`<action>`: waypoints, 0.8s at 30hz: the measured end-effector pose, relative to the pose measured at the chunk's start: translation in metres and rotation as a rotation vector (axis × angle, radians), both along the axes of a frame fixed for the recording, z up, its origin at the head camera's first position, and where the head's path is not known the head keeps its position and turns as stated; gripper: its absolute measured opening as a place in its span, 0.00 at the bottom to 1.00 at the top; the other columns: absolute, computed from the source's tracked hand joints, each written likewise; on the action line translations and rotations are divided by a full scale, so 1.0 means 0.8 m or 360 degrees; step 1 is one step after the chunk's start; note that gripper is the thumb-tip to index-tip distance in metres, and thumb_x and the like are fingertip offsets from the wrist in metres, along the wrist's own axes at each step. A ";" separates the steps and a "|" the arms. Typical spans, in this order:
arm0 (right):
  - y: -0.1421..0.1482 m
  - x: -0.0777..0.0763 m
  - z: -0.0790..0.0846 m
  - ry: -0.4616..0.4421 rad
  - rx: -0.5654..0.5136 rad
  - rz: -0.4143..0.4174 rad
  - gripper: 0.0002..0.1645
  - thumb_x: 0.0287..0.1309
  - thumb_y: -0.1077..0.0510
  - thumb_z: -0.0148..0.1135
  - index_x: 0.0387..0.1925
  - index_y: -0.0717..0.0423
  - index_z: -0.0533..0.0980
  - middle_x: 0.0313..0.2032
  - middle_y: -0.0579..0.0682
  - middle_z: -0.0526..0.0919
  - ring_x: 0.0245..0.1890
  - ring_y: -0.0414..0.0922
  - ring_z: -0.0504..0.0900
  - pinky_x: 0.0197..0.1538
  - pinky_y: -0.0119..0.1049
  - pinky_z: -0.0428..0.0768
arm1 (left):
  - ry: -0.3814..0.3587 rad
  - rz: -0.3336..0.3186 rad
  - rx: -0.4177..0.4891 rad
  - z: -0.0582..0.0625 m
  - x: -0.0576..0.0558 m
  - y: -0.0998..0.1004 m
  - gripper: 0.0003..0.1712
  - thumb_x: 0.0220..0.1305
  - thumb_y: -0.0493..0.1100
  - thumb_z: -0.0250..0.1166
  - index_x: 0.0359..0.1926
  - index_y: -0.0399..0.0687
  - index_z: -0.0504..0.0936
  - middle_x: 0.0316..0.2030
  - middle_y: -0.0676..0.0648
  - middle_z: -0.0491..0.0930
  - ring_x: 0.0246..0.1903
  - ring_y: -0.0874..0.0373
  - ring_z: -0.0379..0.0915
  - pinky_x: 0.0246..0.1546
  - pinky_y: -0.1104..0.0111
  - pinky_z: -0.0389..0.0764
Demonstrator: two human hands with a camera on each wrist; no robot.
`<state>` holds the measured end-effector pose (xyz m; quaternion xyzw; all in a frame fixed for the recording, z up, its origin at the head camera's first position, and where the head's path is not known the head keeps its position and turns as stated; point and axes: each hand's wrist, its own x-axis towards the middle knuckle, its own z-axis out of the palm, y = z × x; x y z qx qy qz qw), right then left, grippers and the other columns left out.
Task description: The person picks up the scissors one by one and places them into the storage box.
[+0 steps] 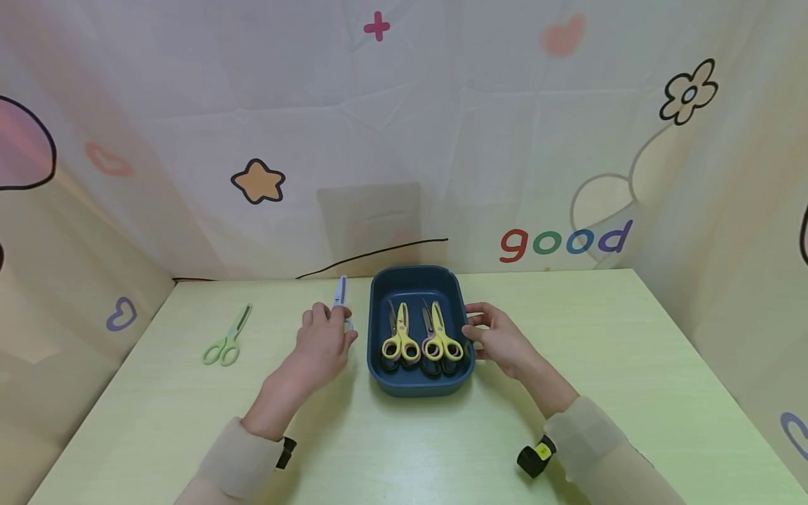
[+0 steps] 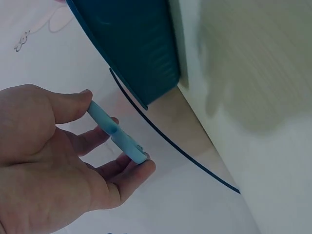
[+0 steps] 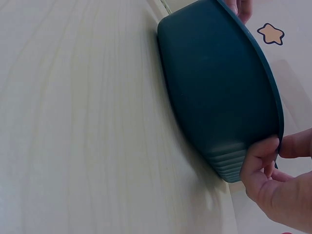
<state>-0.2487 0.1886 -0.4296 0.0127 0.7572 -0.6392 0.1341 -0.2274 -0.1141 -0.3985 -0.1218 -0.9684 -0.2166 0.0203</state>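
Observation:
My left hand (image 1: 320, 348) pinches a pair of light blue scissors (image 1: 341, 291) by the handles, its blades pointing to the back. In the left wrist view the blue handles (image 2: 117, 131) sit between thumb and fingers, raised off the table. My right hand (image 1: 505, 344) grips the right rim of a dark blue bin (image 1: 416, 390), thumb over the edge and fingers on the outer wall. Inside the bin lie two stacks of scissors, with yellow-handled scissors (image 1: 400, 344) and another yellow-handled pair (image 1: 444, 347) on top. Dark and purplish handles show partly hidden beneath them.
Green scissors (image 1: 229, 344) lie on the left of the pale wooden table (image 1: 568, 421), blades to the back. A printed curtain (image 1: 454, 140) hangs behind the table and along both sides. Black wrist devices (image 1: 535, 457) sit at my cuffs.

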 end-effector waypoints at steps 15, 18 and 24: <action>0.001 -0.002 -0.003 -0.0006 0.0009 -0.0007 0.27 0.76 0.66 0.52 0.71 0.65 0.61 0.52 0.61 0.68 0.45 0.52 0.73 0.38 0.36 0.81 | 0.0064 -0.0110 -0.0052 0.007 0.004 0.045 0.19 0.76 0.42 0.60 0.59 0.33 0.74 0.46 0.34 0.66 0.46 0.41 0.61 0.41 0.53 0.71; 0.001 -0.003 -0.005 -0.0008 0.0009 -0.0005 0.27 0.76 0.66 0.52 0.71 0.65 0.61 0.52 0.61 0.68 0.45 0.52 0.73 0.38 0.36 0.81 | 0.0057 -0.0146 -0.0058 0.008 0.004 0.055 0.18 0.76 0.42 0.60 0.59 0.33 0.74 0.46 0.34 0.66 0.46 0.41 0.60 0.41 0.54 0.71; 0.001 -0.003 -0.006 -0.0006 -0.0008 0.0011 0.27 0.75 0.66 0.51 0.71 0.65 0.61 0.52 0.61 0.68 0.44 0.52 0.74 0.39 0.37 0.81 | 0.0036 -0.0197 -0.0059 0.007 0.005 0.071 0.20 0.76 0.43 0.62 0.59 0.33 0.74 0.46 0.36 0.66 0.46 0.43 0.61 0.41 0.55 0.72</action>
